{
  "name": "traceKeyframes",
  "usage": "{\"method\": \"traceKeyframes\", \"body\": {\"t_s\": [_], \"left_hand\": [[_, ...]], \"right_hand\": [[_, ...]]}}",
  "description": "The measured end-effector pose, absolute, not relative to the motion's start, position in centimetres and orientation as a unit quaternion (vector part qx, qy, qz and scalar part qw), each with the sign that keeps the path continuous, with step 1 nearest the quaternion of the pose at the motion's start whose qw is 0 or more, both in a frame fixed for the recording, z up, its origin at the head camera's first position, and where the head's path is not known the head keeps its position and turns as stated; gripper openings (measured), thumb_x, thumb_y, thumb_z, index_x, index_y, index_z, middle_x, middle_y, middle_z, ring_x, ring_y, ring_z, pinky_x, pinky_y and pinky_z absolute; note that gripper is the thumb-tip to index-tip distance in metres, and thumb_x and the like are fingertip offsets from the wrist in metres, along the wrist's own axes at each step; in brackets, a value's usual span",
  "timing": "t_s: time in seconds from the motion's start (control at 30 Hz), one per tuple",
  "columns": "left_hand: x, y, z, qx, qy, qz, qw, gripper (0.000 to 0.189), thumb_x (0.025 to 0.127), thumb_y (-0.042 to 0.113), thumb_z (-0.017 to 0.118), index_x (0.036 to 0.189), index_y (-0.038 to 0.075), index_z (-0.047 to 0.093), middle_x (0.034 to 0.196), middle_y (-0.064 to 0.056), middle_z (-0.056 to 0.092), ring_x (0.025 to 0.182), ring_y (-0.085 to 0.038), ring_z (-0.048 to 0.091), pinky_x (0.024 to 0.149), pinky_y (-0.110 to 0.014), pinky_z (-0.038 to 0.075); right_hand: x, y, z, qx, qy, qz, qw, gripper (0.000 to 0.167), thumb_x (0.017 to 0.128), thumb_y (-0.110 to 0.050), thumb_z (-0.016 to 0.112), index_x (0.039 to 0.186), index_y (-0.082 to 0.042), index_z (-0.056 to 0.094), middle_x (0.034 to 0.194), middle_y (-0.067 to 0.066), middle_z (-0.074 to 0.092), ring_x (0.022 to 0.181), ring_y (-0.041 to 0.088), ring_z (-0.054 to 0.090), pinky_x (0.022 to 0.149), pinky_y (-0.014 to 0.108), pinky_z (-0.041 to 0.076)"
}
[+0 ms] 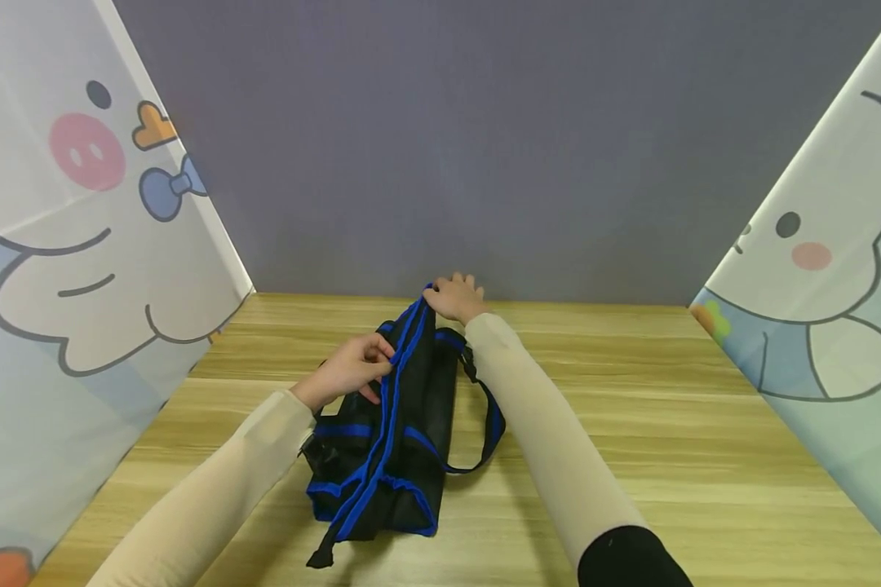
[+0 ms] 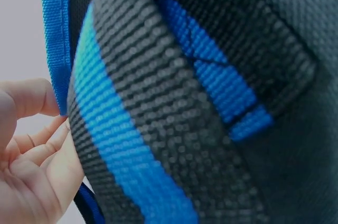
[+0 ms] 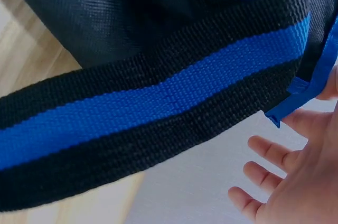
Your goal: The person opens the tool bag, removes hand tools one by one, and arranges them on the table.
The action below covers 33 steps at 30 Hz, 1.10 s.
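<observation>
A black fabric bag with blue trim point(image 1: 429, 399) lies on the wooden table, its long blue-edged opening standing up along the top. At the far end of that edge my right hand point(image 1: 457, 297) pinches the trim between thumb and index finger, with the other fingers spread. My left hand point(image 1: 348, 367) pinches the blue edge about midway along. Close up in the left wrist view, a black webbing strap with a blue stripe point(image 2: 127, 129) covers part of the left hand. A similar strap point(image 3: 158, 97) crosses the right wrist view beside the right hand. The bag's inside is hidden.
The wooden table point(image 1: 631, 408) extends on both sides of the bag. A grey panel point(image 1: 470, 147) stands at the back, with cartoon-printed sheets on the left point(image 1: 37, 318) and right point(image 1: 844, 269). A strap loop point(image 1: 495, 432) hangs from the bag's right side.
</observation>
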State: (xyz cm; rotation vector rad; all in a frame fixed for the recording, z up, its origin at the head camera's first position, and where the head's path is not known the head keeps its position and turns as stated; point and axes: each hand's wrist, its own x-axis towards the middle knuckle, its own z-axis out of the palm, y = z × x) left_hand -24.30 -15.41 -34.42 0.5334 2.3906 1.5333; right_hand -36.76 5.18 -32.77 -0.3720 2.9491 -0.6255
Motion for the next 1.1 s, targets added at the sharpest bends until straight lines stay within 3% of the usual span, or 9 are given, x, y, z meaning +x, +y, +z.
{"method": "traceKeyframes", "body": {"t_s": [0.2,0.5,0.67,0.8,0.97,1.1], "left_hand": [[-24.2,-15.3,-34.3,0.190,0.823,0.522,0.124,0.016,0.095,-0.003,0.053,0.109,-0.010,0.053,0.086,-0.013,0.061,0.069,-0.019,0.060,0.056,-0.040,0.061],[-24.3,-15.3,-34.6,0.187,0.826,0.518,0.124,0.016,0.095,-0.002,0.054,0.110,-0.008,0.054,0.088,-0.013,0.061,0.071,-0.019,0.059,0.057,-0.040,0.061],[-24.3,-15.2,-34.6,0.189,0.823,0.521,0.125,0.017,0.095,-0.001,0.055,0.110,-0.008,0.054,0.089,-0.014,0.061,0.073,-0.020,0.059,0.058,-0.040,0.062],[-24.4,-15.6,-34.9,0.194,0.813,0.533,0.129,0.014,0.095,0.000,0.056,0.107,-0.007,0.057,0.088,-0.012,0.064,0.074,-0.019,0.062,0.060,-0.040,0.062],[-24.6,-16.2,-35.4,0.185,0.794,0.561,0.144,0.013,0.096,0.000,0.059,0.106,-0.008,0.060,0.088,-0.010,0.067,0.073,-0.017,0.065,0.063,-0.038,0.062],[-24.8,-16.5,-35.3,0.164,0.791,0.570,0.152,0.019,0.097,0.004,0.061,0.110,-0.010,0.063,0.091,-0.010,0.069,0.075,-0.019,0.066,0.065,-0.037,0.062]], "right_hand": [[-36.8,4.9,-32.8,-0.127,0.973,-0.184,0.066,0.054,0.105,-0.038,0.028,0.153,-0.015,0.042,0.160,0.016,0.023,0.146,0.042,0.011,0.117,0.061,0.010],[-36.8,5.2,-33.2,-0.127,0.970,-0.195,0.074,0.054,0.105,-0.036,0.029,0.152,-0.012,0.042,0.160,0.017,0.023,0.145,0.041,0.013,0.118,0.058,0.014],[-36.9,5.6,-33.7,-0.123,0.968,-0.216,0.046,0.050,0.105,-0.037,0.033,0.145,-0.013,0.050,0.151,0.017,0.035,0.136,0.039,0.026,0.111,0.057,0.023],[-36.8,5.8,-33.6,-0.124,0.960,-0.251,0.014,0.041,0.104,-0.033,0.043,0.134,-0.010,0.060,0.139,0.016,0.046,0.129,0.038,0.035,0.106,0.056,0.031],[-36.6,5.5,-33.5,-0.124,0.944,-0.301,-0.052,0.027,0.099,-0.025,0.061,0.114,-0.005,0.073,0.120,0.014,0.060,0.115,0.032,0.052,0.094,0.047,0.046],[-36.2,5.1,-33.3,-0.139,0.926,-0.335,-0.106,0.020,0.096,-0.017,0.065,0.103,-0.003,0.077,0.106,0.013,0.071,0.097,0.028,0.064,0.083,0.039,0.054]]}}
